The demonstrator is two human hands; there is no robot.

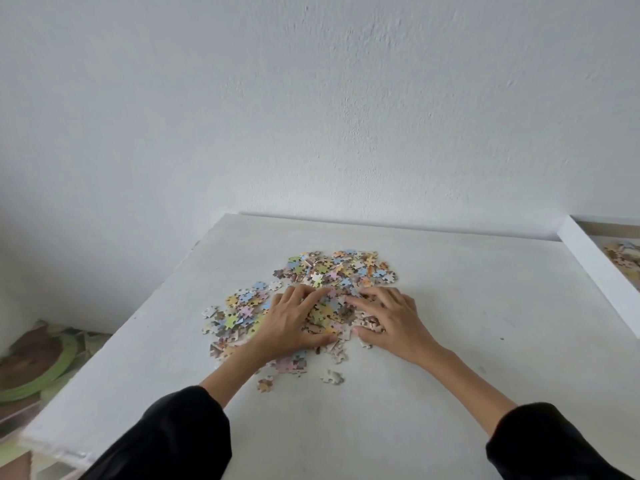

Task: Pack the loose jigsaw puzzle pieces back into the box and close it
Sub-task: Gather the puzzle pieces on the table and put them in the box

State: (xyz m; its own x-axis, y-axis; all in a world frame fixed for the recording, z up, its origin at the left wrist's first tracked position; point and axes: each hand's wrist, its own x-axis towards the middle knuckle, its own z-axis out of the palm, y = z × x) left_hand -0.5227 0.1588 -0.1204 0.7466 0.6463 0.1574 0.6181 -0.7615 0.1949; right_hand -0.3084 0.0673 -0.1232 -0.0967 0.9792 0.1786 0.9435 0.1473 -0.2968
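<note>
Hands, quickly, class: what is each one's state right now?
Left hand: fingers curled round puzzle pieces.
Right hand: fingers curled round puzzle pieces too.

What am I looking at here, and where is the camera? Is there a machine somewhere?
There is no machine here. These are a person's two bare hands in black sleeves, filmed by a single camera worn on the head that looks forward and down. On the white table lies a heap of loose puzzle pieces. The left hand and the right hand both curl over the near side of the heap, fingers and thumbs closing on a clump of pieces. At the right edge stands the open box, with some pieces already inside.
</note>
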